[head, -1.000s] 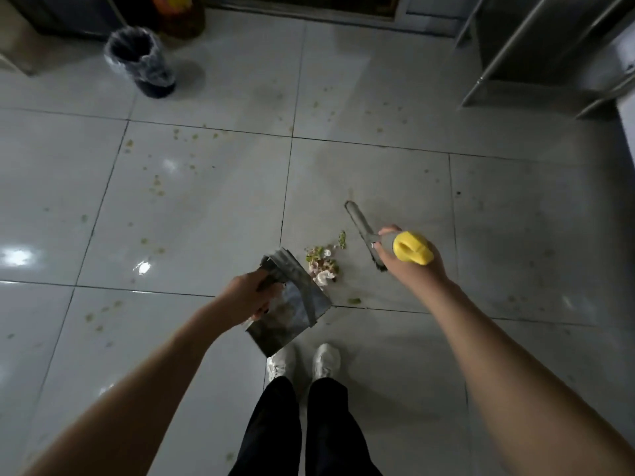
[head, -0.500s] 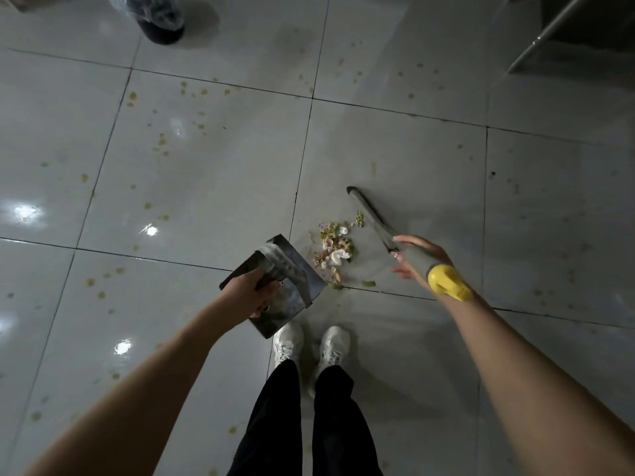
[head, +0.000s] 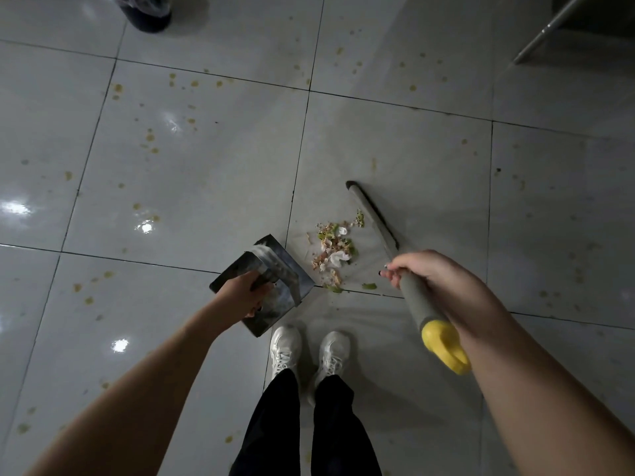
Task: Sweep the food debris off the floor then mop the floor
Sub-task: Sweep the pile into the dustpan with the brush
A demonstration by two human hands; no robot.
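A small pile of food debris [head: 335, 250], white, green and pink scraps, lies on the grey tiled floor just ahead of my feet. My left hand [head: 242, 292] grips the handle of a metal dustpan [head: 275, 269], whose lip sits just left of the pile. My right hand [head: 436, 276] is closed around the grey, yellow-ended handle of a broom [head: 421, 304]. The broom's dark head [head: 372, 214] rests on the floor along the pile's right side. Two green bits [head: 369, 286] lie near the tile joint below the pile.
Yellowish stains [head: 149, 137] speckle the tiles to the left and far side. A dark bin lined with plastic [head: 147, 10] stands at the top left. A metal furniture leg [head: 546, 32] slants in the top right corner. My white shoes [head: 309, 352] stand right behind the dustpan.
My right hand slid up the broom handle and closed on it, and the yellow end dropped toward me. The view tilted further down. The dustpan stayed beside the pile.
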